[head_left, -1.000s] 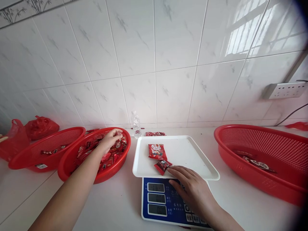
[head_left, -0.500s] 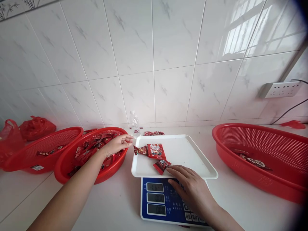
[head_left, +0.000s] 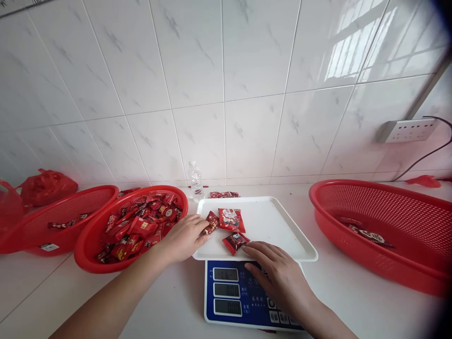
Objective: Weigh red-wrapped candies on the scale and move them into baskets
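My left hand reaches over the left rim of the white tray, its fingers closed on the left end of a small red-and-gold wrapped packet. Part of that packet is hidden behind the fingers. Beside it on the tray lies a flat red square packet with a white picture. A dark red packet rests nearer the front rim. My right hand lies over the front rim with fingers stretched out, fingertips close to the dark red packet. Under the tray is a blue scale with three displays.
Left of the tray, a red basket holds many wrapped packets; another red basket stands farther left. A large red basket with a few packets is at right. Behind the tray stand a clear bottle and more red packets.
My left hand has come down and right from above the packet basket to the tray's left side. The small red-and-gold packet has turned and shifted slightly right. My right hand stays in place.
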Available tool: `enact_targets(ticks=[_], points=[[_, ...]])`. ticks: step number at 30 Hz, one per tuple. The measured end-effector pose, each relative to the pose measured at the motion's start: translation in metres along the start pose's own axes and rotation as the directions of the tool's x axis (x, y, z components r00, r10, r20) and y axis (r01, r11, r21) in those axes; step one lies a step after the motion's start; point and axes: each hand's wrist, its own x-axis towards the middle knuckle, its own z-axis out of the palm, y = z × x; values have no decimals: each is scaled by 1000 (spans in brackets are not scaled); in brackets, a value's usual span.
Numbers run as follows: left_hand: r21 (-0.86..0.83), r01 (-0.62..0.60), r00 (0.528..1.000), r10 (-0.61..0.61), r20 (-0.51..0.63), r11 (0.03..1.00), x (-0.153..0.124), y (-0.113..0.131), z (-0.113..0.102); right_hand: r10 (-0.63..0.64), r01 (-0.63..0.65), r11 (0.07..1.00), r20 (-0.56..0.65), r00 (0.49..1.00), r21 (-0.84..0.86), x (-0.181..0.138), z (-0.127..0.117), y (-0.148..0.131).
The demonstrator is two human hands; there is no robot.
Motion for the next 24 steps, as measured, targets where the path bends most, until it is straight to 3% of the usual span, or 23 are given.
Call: enact_targets(ticks=[2, 6, 9, 11, 14, 17, 21, 24], points=[[-2, 41, 999, -41, 21, 999, -2, 4, 5, -3, 3, 1000, -2, 1000, -4, 0, 0, 0], [-57, 147, 973, -133, 191, 988, -3, 17, 9, -3, 3, 1000, -14, 1000, -7, 0, 1, 0], [-165, 127, 961, -80, 265, 978, 0, 23, 6, -2, 2, 1000, -21, 1000, -9, -1, 1, 1], [-241, 126, 967, -65, 246, 962, 3, 19, 3, -4, 4, 1000, -17, 1000, -11, -1, 1, 2], [-268, 146, 989, -136, 59, 952, 8, -5, -2, -9, 8, 1000, -10, 1000, -12, -2, 1, 2], [-265, 279, 944, -314, -99, 923, 11, -46, -9, -9, 9, 1000, -6, 1000, -9, -2, 1, 1], [-273, 396, 910, -415, -13, 877, 8, -101, -14, -19, 19, 1000, -4, 1000, -22, -2, 1, 2], [-289, 407, 909, -415, 37, 867, 7, -125, -10, -17, 17, 999, 0, 1000, -29, -3, 3, 3]])
